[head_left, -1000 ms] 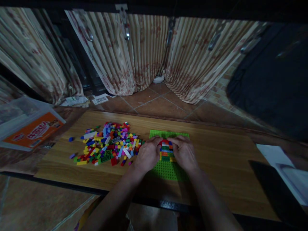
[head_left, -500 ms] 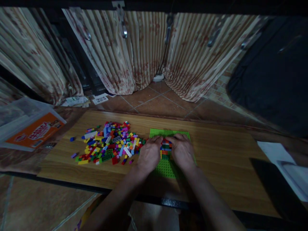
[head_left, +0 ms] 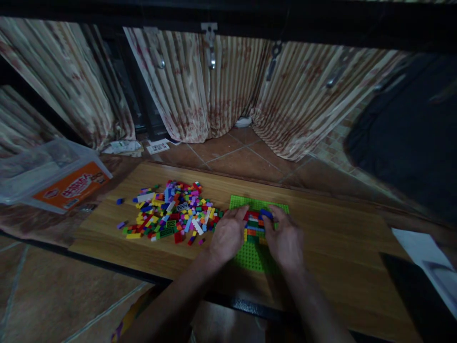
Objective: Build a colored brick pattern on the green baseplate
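Note:
On a green studded baseplate (head_left: 250, 259) stands a low build of multicoloured toy building bricks (head_left: 254, 225), laid in rows. My left hand (head_left: 228, 236) has its fingers pressed together and curled over the left end of the build, hiding part of it. From the right, my right hand (head_left: 285, 238) pinches a blue brick (head_left: 266, 213) between thumb and fingers at the build's back right. Whether that brick is seated on the build or just above it, I cannot tell.
A heap of loose bricks (head_left: 178, 214) spreads over the wooden board (head_left: 328, 243), left of my hands. A clear plastic bin (head_left: 67, 174) with an orange label sits beyond its left end. White papers (head_left: 423, 247) and a dark flat object (head_left: 410, 281) lie at the right.
The view has shifted, so the scene sits further right. My right hand has drawn back slightly from the build's middle, and the blue brick in its fingers now shows.

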`<action>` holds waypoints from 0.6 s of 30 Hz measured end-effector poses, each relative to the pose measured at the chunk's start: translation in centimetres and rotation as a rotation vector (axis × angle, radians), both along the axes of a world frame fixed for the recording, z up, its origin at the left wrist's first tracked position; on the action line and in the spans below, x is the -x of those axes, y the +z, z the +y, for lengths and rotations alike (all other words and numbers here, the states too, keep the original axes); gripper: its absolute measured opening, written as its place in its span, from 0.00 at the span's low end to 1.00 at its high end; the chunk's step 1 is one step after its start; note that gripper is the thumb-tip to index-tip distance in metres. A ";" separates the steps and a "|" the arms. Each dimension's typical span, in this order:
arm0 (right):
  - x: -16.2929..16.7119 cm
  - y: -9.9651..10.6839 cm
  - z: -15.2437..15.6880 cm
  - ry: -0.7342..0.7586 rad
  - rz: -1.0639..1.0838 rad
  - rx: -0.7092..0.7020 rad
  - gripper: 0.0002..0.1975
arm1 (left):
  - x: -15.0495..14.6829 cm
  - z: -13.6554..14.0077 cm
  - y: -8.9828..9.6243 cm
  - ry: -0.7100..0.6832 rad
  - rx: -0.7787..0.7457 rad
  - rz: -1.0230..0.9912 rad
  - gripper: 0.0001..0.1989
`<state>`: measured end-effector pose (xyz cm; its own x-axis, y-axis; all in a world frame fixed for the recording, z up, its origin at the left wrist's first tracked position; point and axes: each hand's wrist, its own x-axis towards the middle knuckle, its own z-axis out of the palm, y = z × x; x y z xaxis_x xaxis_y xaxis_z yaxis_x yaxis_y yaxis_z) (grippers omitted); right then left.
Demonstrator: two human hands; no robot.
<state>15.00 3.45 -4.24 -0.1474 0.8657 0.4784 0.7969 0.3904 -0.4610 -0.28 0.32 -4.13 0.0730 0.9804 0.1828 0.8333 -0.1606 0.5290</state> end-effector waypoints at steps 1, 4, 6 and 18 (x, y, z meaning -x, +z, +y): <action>0.0 0.1 -0.3 0.008 -0.004 0.006 0.14 | 0.0 0.0 0.0 0.018 0.014 -0.013 0.23; 0.4 0.2 -0.8 0.060 -0.031 0.002 0.11 | 0.0 -0.1 0.2 0.069 0.053 -0.031 0.26; 0.8 0.0 -0.8 0.089 -0.045 -0.020 0.11 | -0.1 -0.2 0.3 0.083 0.064 -0.048 0.26; 2.8 0.4 -2.3 0.178 -0.012 0.100 0.14 | 0.2 -0.2 0.3 0.065 0.041 -0.145 0.26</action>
